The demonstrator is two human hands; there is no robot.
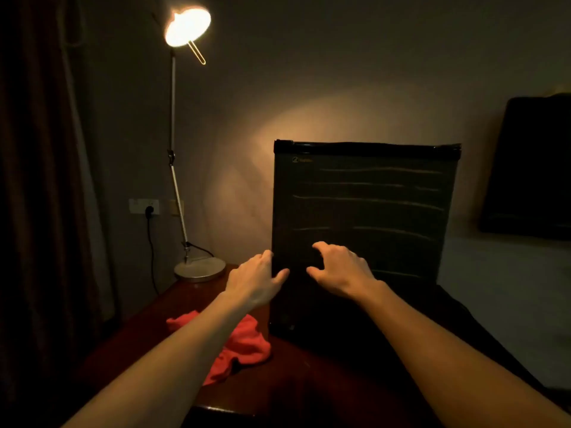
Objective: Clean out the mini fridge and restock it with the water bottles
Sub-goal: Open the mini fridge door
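Note:
A black mini fridge [364,205] stands on a dark wooden table [302,378] with its door closed and pale streaks across the front. My left hand [253,279] is at the door's left edge, fingers curled round that edge and thumb on the front. My right hand [340,270] hovers in front of the lower door with fingers loosely curled, holding nothing. A crumpled red cloth [244,344] lies on the table under my left forearm. No water bottles are in view.
A lit desk lamp [185,29] stands on a round base [200,268] at the table's back left, its cord running to a wall socket [150,208]. A dark curtain [40,180] hangs at left. A dark screen [528,168] is at right.

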